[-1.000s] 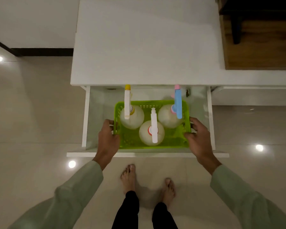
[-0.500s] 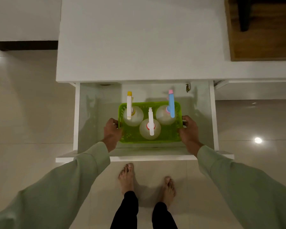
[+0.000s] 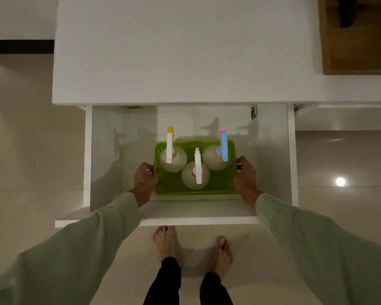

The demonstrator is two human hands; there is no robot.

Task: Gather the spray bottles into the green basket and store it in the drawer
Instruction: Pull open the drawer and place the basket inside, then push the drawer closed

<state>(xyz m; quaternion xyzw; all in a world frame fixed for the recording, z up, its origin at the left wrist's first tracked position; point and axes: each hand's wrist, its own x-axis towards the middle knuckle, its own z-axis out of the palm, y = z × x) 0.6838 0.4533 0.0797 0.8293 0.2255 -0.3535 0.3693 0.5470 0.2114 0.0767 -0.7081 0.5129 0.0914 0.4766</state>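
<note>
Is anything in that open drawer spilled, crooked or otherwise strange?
Nothing is spilled: the three clear spray bottles stand upright in the green plastic basket, which sits square in the white drawer. One oddity: a small dark brownish object, perhaps an insect, at the drawer's back right.

- Single head-worn wide-angle view, looking almost straight down from standing height.
- Open drawer (image 3: 273, 155) fills mid-frame; floor (image 3: 31, 150) and bare feet (image 3: 165, 243) below.

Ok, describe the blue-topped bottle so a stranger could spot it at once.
Find the open white drawer under the countertop, then the green basket held inside it by both hands. Three clear round bottles stand in it; yours is the back right one, the only one with a blue sprayer and pink tip.
</note>
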